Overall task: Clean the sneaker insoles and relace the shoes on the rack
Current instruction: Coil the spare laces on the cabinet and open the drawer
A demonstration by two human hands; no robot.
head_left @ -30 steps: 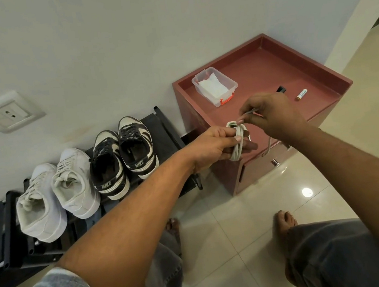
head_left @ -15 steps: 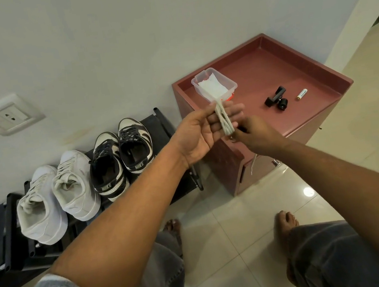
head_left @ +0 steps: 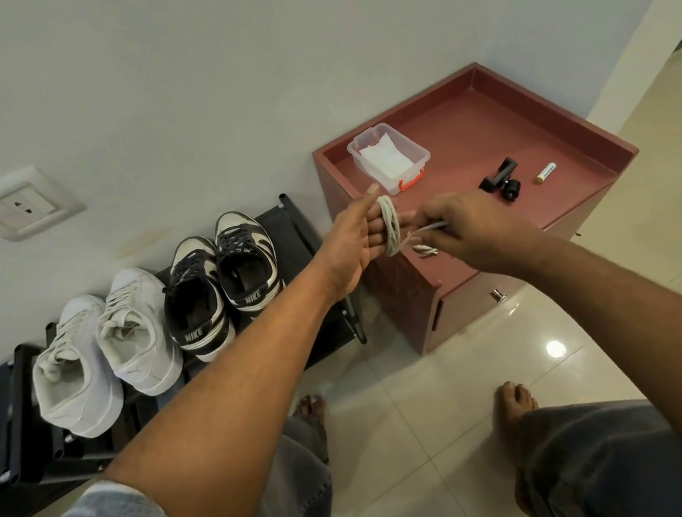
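My right hand (head_left: 470,232) has swung out from under my left hand (head_left: 354,241), fingers pinching the white lace's (head_left: 390,225) free end while its coil rings my straight left fingers above the cabinet's (head_left: 528,116) front edge, so I'd keep wraps snug and flat.

Floor tiles (head_left: 457,395) are polished super glossy, the little box (head_left: 415,152) is made of clear plastic, and the lace (head_left: 390,225) is woven from off-white cloth.

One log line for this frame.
left hand: white lace looped round straight fingers | right hand: pinches lace end | four sneakers on rack
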